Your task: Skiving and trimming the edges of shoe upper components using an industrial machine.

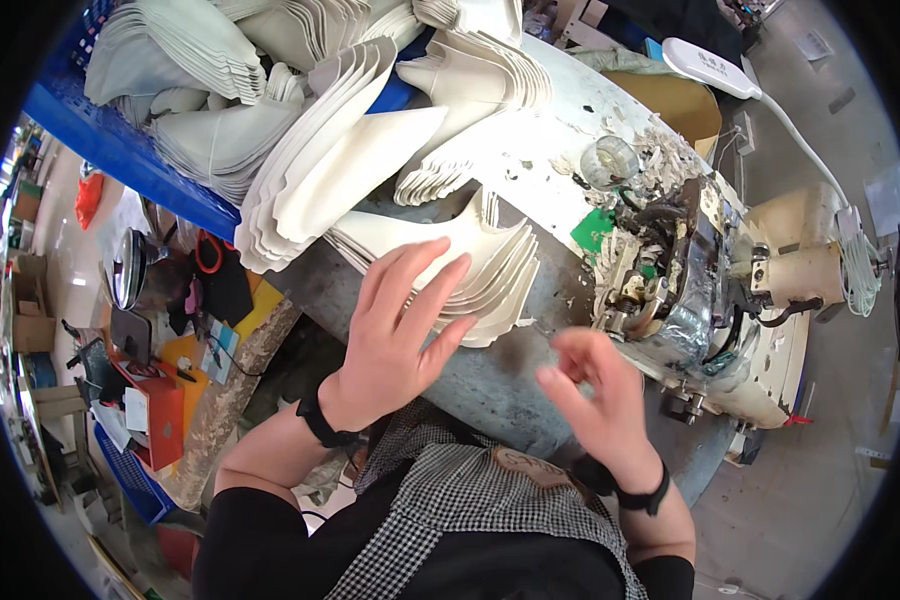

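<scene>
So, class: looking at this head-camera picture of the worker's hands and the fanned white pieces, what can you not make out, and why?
- Head view: the part of the stack of white cut pieces beneath the left hand is covered by the palm.
- Head view: the right hand is motion-blurred; whether its fingertips pinch anything cannot be told.
- Head view: the sewing machine needle area is too cluttered and small to read.
- Head view: the blue crate is cut off by the fisheye rim.

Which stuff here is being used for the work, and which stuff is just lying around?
In use:
- left hand lying on the fanned stack of white cut pieces
- right hand, empty, beside the sewing machine

Lying about:
- more white pieces in the blue crate
- orange scissors
- white lamp
- red box
</scene>
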### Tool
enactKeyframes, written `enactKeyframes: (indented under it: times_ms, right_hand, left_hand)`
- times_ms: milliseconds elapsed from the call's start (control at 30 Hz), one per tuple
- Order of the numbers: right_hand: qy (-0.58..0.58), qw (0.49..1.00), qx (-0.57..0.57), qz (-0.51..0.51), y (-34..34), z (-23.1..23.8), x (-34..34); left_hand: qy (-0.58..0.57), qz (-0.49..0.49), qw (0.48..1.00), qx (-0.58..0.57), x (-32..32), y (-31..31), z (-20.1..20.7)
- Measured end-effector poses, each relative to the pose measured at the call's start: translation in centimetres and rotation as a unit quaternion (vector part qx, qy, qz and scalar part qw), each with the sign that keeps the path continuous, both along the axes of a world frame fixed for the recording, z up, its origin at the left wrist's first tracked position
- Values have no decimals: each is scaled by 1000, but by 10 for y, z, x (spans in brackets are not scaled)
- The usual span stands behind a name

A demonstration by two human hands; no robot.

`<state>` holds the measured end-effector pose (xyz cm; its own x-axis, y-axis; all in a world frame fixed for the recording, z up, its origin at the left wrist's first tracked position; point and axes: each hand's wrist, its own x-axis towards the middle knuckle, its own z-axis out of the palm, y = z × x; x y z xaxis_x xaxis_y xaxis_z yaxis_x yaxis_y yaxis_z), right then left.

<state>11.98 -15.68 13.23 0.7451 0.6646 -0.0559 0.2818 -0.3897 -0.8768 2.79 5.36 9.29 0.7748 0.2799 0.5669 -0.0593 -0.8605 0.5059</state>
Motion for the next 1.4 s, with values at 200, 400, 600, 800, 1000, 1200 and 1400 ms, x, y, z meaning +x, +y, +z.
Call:
enactKeyframes:
  times_ms: [200,400,600,800,1000,1200,1400]
  right_hand:
    - [177,968,126,-126,57,-51,12]
    - [280,943,151,-97,66,-66,13]
    - [293,927,195,-129,57,-47,3]
    - [269,930,193,-157,54,-41,5]
    - [282,921,209,-170,60,-45,15]
    - [299,919,195,-167,58,-47,21]
    - [-49,982,150,-102,43,-41,10]
  left_hand:
    - [67,-125,988,55,-4,3,-14]
    - [74,-141,985,71,-10,5,-26]
    - [69,-141,987,41,-8,30,-7]
    - [15,-35,991,127,-17,66,7]
    - [41,204,972,110,-3,107,16]
    - [16,175,979,101,3,117,-3]
    - [-15,184,970,158,7,106,8]
